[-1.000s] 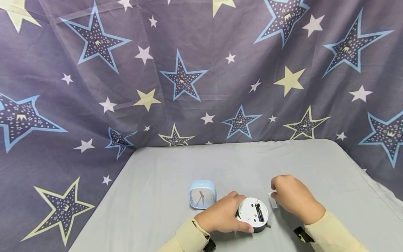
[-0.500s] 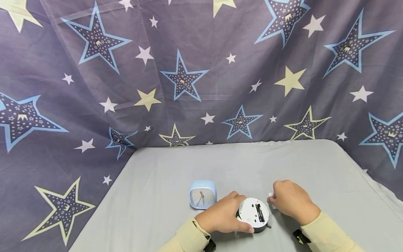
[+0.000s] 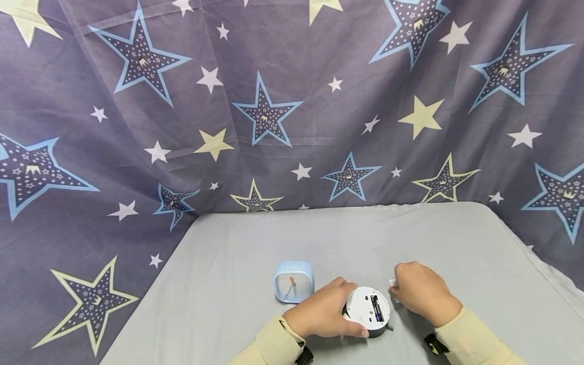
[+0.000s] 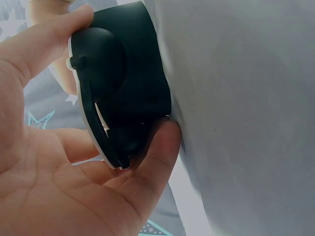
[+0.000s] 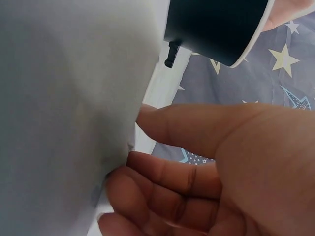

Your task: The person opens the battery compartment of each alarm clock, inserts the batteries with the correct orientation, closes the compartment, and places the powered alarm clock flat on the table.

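Observation:
In the head view my left hand point(image 3: 321, 310) grips a round black clock point(image 4: 138, 64) with its white back point(image 3: 362, 307) facing up. The battery compartment point(image 3: 376, 308) in that back is uncovered, with a dark battery-like shape inside. To its right, my right hand point(image 3: 422, 293) is low on the table with thumb and curled fingers at the edges of a small white battery cover point(image 3: 393, 282). Most of that cover is hidden by the hand. The right wrist view shows the thumb point(image 5: 162, 123) and index finger on either side of it, close to the cloth.
A light blue square alarm clock point(image 3: 294, 284) stands upright behind and left of my left hand. Grey cloth point(image 3: 237, 253) covers the table. A purple star-patterned curtain point(image 3: 292, 167) hangs along the back and sides. A short black peg point(image 3: 389, 328) sticks out from the round clock.
My right hand has shifted slightly down and closed in over the white cover, which now shows less. The left hand and round clock stay in place.

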The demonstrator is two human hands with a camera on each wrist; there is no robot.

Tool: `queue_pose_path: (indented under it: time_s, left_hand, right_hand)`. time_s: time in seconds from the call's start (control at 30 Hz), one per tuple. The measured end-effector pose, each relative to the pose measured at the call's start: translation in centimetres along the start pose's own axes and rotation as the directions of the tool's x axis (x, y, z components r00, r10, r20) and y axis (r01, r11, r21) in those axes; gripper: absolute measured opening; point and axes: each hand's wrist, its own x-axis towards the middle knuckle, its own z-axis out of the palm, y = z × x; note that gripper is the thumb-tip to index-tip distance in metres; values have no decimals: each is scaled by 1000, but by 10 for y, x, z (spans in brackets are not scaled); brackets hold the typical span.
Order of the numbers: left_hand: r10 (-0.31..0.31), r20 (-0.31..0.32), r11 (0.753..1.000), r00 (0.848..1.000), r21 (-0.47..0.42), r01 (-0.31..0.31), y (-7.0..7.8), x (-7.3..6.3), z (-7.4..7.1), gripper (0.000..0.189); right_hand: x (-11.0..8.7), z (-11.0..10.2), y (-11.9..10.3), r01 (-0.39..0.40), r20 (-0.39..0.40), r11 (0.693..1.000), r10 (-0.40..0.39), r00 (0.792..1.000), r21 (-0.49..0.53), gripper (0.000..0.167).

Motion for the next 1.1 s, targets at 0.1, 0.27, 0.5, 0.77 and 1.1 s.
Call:
queue_pose_path:
  time_s: [0.1, 0.27, 0.5, 0.77, 1.1]
  left_hand:
    - [-2, 0, 1000, 1000, -5, 2, 0, 0, 0, 77]
    - [-6, 2, 1000, 1000, 8, 6, 0, 0, 1, 79]
    - [6, -5, 1000, 1000, 13, -6, -1, 0, 3, 75]
    - [9, -2, 1000, 1000, 10, -9, 0, 0, 1, 75]
    - [6, -5, 1000, 1000, 0, -6, 1, 0, 0, 72]
  right_hand:
    - [0, 0, 0, 1, 4, 1000, -1, 1000, 2, 24]
    - [-1, 1, -1, 4, 13, 1000, -4, 1000, 5, 22]
    - [-2, 2, -2, 11, 8, 1000, -11, 1000, 14, 23]
    - [-2, 2, -3, 14, 1, 1000, -14, 1000, 19, 22]
    - [-1, 2, -4, 40, -43, 998, -38, 998, 52, 26]
